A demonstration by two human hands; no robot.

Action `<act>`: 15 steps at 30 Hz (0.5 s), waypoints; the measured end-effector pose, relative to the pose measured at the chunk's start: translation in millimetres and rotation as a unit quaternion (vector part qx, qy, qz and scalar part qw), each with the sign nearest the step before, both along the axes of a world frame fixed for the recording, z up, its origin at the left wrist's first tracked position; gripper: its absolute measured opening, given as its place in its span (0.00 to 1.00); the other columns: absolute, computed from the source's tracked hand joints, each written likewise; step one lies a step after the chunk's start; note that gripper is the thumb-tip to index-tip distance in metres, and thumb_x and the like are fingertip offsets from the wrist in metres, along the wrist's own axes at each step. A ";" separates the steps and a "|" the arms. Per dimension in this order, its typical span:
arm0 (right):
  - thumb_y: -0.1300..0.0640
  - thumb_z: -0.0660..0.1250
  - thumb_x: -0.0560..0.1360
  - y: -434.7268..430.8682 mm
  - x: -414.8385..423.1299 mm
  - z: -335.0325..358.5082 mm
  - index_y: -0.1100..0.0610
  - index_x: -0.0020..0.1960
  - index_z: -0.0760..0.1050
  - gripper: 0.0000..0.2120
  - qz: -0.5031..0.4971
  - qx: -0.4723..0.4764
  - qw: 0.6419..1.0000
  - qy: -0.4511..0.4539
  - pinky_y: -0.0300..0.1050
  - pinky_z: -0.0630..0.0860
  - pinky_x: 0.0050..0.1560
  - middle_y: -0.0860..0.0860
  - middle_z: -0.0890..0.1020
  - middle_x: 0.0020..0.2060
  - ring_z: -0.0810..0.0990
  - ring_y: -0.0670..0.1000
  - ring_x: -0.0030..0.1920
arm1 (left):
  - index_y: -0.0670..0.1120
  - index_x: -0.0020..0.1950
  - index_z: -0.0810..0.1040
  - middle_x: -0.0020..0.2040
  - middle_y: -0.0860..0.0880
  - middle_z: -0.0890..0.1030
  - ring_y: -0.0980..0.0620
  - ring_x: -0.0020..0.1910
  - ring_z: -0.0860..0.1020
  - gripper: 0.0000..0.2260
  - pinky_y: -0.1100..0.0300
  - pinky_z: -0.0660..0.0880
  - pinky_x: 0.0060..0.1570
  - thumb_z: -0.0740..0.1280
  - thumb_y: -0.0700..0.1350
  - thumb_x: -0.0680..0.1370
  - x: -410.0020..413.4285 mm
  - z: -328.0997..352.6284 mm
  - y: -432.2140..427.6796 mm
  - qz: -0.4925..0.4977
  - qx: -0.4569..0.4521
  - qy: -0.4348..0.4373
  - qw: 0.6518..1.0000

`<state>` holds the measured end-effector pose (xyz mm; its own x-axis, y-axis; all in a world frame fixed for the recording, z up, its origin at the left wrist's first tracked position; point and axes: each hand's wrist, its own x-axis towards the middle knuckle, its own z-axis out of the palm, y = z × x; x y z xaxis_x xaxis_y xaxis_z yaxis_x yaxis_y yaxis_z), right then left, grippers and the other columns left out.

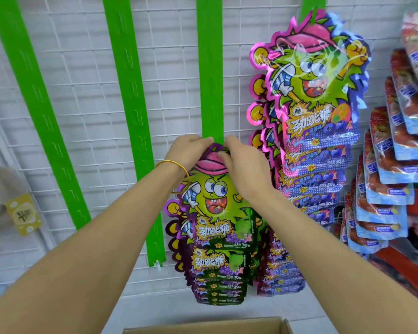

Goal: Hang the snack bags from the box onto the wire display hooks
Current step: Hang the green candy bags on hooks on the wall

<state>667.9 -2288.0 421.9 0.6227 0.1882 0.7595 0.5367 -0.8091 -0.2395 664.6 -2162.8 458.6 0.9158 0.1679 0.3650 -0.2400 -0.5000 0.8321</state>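
Pinching the top edge of a snack bag with curled fingers, the left hand and right hand held it against a green strip on the wire grid, above more hung bags. The cardboard box sat below at the frame's bottom edge.

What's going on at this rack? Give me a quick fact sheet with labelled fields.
Activity: green snack bag held up to a green strip
Left hand: pinches the bag's top; wears a gold bangle
Right hand: pinches the same top
Below: matching bags hang in a column
Right of it: blue snack bags hanging
Cardboard box: open, bottom edge
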 end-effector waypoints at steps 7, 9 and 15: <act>0.52 0.61 0.78 -4.1 -0.4 -8.3 0.61 0.49 0.69 0.11 0.032 0.019 0.999 0.037 0.51 0.71 0.37 0.61 0.81 0.40 0.78 0.63 0.41 | 0.41 0.53 0.79 0.36 0.51 0.75 0.59 0.34 0.72 0.15 0.70 0.66 0.30 0.65 0.51 0.76 -3.8 -4.1 0.4 -0.008 -0.046 0.008 0.999; 0.52 0.61 0.78 -5.2 -0.8 -11.3 0.61 0.48 0.68 0.11 0.038 0.020 0.998 0.050 0.50 0.69 0.37 0.61 0.80 0.39 0.77 0.63 0.41 | 0.43 0.54 0.79 0.36 0.52 0.75 0.60 0.34 0.71 0.15 0.74 0.66 0.28 0.64 0.52 0.76 -4.2 -6.8 0.6 -0.012 -0.038 0.006 0.999; 0.52 0.62 0.78 -8.2 -2.2 -21.3 0.60 0.50 0.65 0.12 0.046 0.000 0.994 0.103 0.51 0.70 0.39 0.60 0.79 0.42 0.77 0.62 0.44 | 0.42 0.56 0.75 0.42 0.47 0.77 0.57 0.36 0.74 0.12 0.69 0.71 0.36 0.65 0.46 0.76 -8.8 -21.1 5.6 -0.030 -0.017 -0.012 0.999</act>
<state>665.6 -2296.2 400.6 0.7454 0.2522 0.6171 0.5484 -0.7583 -0.3525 655.8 -2157.1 437.5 0.9155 0.1261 0.3821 -0.2887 -0.4557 0.8420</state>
